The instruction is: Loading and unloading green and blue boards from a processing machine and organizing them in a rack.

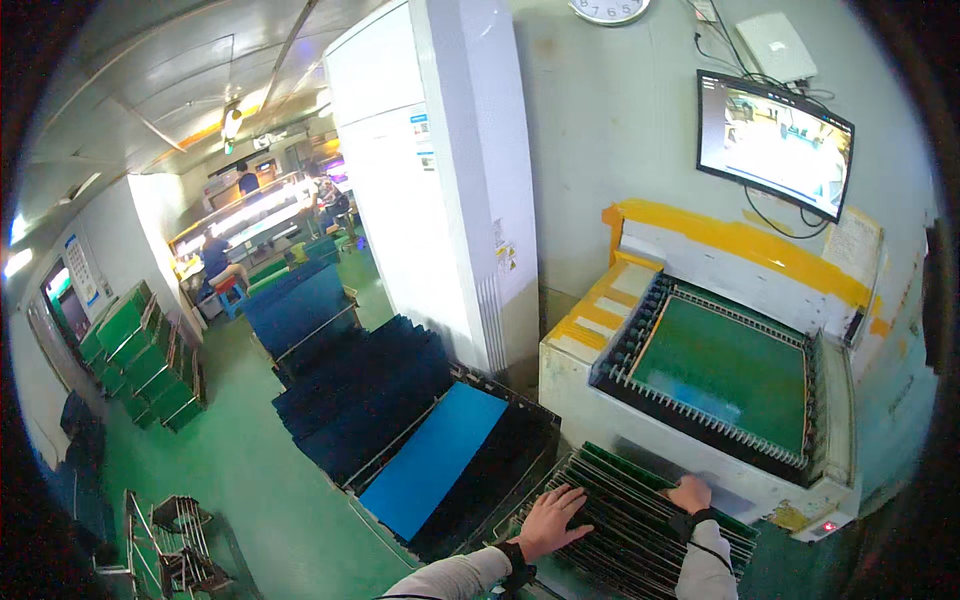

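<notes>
Low in front of me stands a rack of thin dark panels [625, 515], packed on edge in a close row. My left hand [553, 522] lies over the near-left ends of these panels, fingers stretched out and apart. At the rack's far right side, my right hand [690, 494] is curled at the edge of one panel, with its fingertips partly hidden. Just behind the rack is a white machine [700, 470], its recessed bed holding a flat green panel [720, 365] between rows of small rollers.
Left of the rack, dark racks [365, 390] hold many upright boards, and a bright blue sheet [435, 460] lies on one. A white cabinet [440, 190] rises behind them. Green crates [145, 360] and a metal frame [175, 545] stand farther left. A monitor [775, 140] hangs above the machine.
</notes>
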Demonstrator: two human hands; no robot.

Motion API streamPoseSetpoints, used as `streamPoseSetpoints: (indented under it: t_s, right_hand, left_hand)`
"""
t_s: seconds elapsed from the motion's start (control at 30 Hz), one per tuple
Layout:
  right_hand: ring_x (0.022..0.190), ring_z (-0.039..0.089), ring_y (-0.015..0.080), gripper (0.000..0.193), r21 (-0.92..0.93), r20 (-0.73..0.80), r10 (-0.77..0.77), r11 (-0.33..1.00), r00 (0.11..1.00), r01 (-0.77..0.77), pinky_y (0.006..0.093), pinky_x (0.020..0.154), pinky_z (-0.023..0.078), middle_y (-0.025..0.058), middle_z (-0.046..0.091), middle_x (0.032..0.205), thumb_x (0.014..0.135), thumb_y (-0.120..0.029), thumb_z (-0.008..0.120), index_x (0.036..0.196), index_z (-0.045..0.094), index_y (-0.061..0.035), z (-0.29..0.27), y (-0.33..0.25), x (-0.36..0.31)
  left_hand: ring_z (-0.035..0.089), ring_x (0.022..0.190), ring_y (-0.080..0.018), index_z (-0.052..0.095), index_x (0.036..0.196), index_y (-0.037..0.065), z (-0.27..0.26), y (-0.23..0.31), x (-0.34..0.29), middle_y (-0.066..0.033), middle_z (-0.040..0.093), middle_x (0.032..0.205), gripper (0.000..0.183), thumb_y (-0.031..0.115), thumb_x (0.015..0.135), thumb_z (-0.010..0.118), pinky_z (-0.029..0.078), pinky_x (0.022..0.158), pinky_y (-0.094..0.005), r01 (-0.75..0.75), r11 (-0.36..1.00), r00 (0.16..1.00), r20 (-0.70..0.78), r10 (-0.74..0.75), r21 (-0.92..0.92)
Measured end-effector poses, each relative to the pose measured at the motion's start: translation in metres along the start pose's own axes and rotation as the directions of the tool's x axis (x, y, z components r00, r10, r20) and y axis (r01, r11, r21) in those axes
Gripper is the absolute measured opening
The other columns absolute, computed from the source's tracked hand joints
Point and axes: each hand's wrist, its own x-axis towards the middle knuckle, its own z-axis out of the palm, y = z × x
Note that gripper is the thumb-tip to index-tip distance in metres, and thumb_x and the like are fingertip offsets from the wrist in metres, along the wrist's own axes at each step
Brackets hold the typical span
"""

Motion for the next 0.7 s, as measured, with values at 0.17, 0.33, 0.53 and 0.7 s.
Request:
streamPoseSetpoints:
  t_s: [0.17, 0.33, 0.53, 0.7]
  right_hand:
    - [0.098, 0.070, 0.0389, 0.051, 0.012, -0.029, -0.003, 1.000, 1.000, 0.003, 0.0481, 0.087, 0.055, 0.0203, 0.073, 0.100, 0.071, -0.052, 0.073, 0.094, 0.076, -0.0065, -0.004, -0.006, -0.007]
    - [0.098, 0.070, 0.0380, 0.047, 0.020, 0.033, -0.027, 0.999, 0.999, 0.027, 0.0485, 0.086, 0.055, 0.0207, 0.072, 0.102, 0.073, -0.048, 0.072, 0.096, 0.076, -0.0069, -0.013, -0.011, -0.014]
    - [0.097, 0.070, 0.0368, 0.054, 0.060, 0.059, 0.000, 0.998, 0.998, -0.004, 0.0478, 0.084, 0.055, 0.0190, 0.073, 0.101, 0.072, -0.056, 0.076, 0.095, 0.075, -0.0081, -0.004, -0.005, -0.011]
    - [0.093, 0.069, 0.0371, 0.060, 0.038, -0.032, 0.000, 0.999, 0.999, 0.001, 0.0469, 0.081, 0.055, 0.0179, 0.073, 0.096, 0.069, -0.063, 0.077, 0.092, 0.075, -0.0069, -0.002, -0.008, -0.016]
  left_hand:
    - [0.038, 0.141, -0.0351, 0.050, 0.143, 0.008, 0.000, 0.001, -0.002, -0.0093, 0.046, 0.151, 0.072, 0.057, 0.092, 0.060, 0.032, 0.115, -0.0516, -0.019, 1.000, 1.000, -0.019, 0.020, 0.015]
    - [0.038, 0.140, -0.0364, 0.051, 0.143, 0.009, -0.003, 0.005, -0.001, -0.0099, 0.046, 0.150, 0.069, 0.055, 0.093, 0.059, 0.033, 0.114, -0.0519, -0.032, 0.999, 0.998, -0.056, 0.033, 0.006]
    - [0.036, 0.141, -0.0355, 0.050, 0.143, 0.008, -0.007, 0.008, -0.005, -0.0109, 0.044, 0.150, 0.068, 0.051, 0.092, 0.061, 0.031, 0.114, -0.0498, -0.030, 0.998, 1.000, 0.007, 0.030, 0.062]
    - [0.035, 0.141, -0.0361, 0.050, 0.142, 0.007, -0.010, 0.010, -0.009, -0.0111, 0.043, 0.150, 0.067, 0.051, 0.093, 0.061, 0.031, 0.114, -0.0501, -0.027, 0.999, 1.000, 0.002, 0.027, 0.036]
